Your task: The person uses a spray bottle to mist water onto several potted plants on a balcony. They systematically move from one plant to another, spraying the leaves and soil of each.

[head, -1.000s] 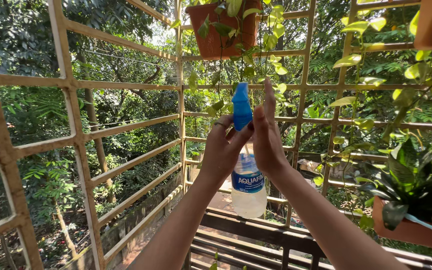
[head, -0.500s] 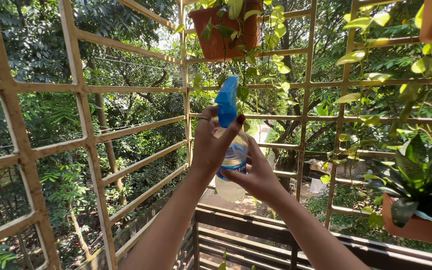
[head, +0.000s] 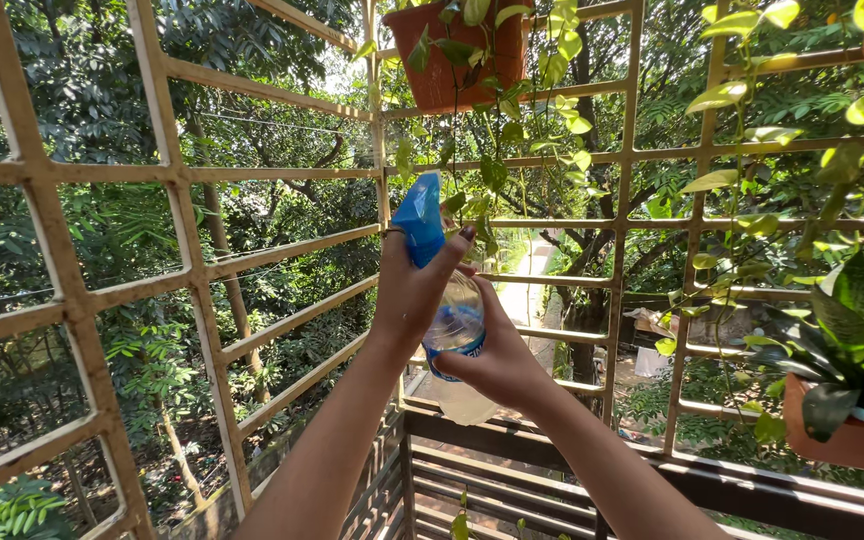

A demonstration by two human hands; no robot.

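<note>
Bottle axis is what matters: the clear plastic spray bottle (head: 455,330) stands nearly upright in front of the person, tipped a little so that its blue spray head (head: 418,220) leans up and to the left while its rounded base hangs lower and to the right, above the dark railing (head: 512,450); the left hand (head: 412,290) comes up from below on the left and closes its grip around the neck, just under the spray head, with the thumb running up the near side and a finger with a ring curled round the far side, so this grip is wrapped tight on the upper part; the right hand (head: 497,360) cups the lower body of the bottle from the right and underneath, over the blue label band, fingers curved against the plastic, a fuller, looser hold that bears the weight; both hands touch the bottle, the left higher and nearer the nozzle, the right nearer the base; the nozzle seems to face away from the camera, toward the pale metal grille (head: 192,260) and the trailing vine leaves (head: 497,175) that hang from the terracotta pot (head: 452,50) directly above; that pot lies up and slightly right of the spray head, well apart from it, while a second potted plant (head: 852,350) sits off to the far right, away from both hands.
</note>
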